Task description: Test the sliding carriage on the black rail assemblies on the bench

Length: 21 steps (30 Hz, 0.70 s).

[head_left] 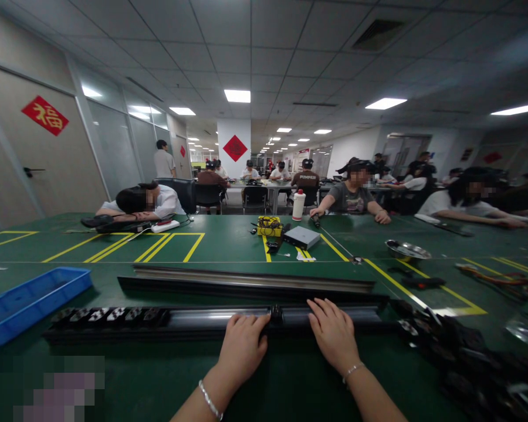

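Note:
A long dark metal rail [198,319] lies across the green table [158,375]. Several small black parts [114,316] sit in a row in its left end. One more black part [276,314] is in the rail near its middle. My left hand [245,343] rests on the rail just left of that part, its fingertips close to it. To the right of the part, my right hand [333,331] lies on the rail with fingers spread. A second long rail [246,281] lies behind the first.
On the left is a blue tray [39,302]; a pile of black parts [470,357] lies at right. Farther back are a metal bowl [408,250], a grey box [302,237], a yellow box [269,226] and a white bottle [298,205]. People sit around the far side.

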Motion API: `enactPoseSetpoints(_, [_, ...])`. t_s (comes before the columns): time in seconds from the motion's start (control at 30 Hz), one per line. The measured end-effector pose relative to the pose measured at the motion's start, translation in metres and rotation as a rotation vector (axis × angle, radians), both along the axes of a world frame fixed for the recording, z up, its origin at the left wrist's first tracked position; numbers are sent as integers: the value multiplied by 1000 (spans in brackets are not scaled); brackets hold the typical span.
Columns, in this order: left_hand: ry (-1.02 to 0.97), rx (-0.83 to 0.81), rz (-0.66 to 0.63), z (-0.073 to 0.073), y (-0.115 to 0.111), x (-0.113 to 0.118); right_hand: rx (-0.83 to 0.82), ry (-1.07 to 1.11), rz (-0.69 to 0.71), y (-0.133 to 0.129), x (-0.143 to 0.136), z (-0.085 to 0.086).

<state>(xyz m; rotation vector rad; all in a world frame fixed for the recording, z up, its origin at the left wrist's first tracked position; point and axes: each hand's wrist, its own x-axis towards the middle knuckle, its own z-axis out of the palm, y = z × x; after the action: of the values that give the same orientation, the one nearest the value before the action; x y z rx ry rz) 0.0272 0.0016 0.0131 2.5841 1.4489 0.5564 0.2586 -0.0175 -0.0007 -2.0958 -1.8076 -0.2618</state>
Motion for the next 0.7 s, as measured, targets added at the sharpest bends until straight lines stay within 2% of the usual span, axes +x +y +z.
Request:
enactPoseSetpoints(0.17, [40, 10, -1, -2, 1, 0, 19, 43, 56, -1, -9, -1])
enactPoseSetpoints(0.33, [62, 24, -5, -3, 1, 0, -19, 40, 329, -5, -30, 1])
enactPoseSetpoints(0.5, [69, 30, -10, -2, 0, 0, -49, 52, 374, -5, -35, 4])
enactPoseSetpoints(0.7, [71, 39, -7, -5, -1, 0, 13, 85, 424, -8, -30, 8])
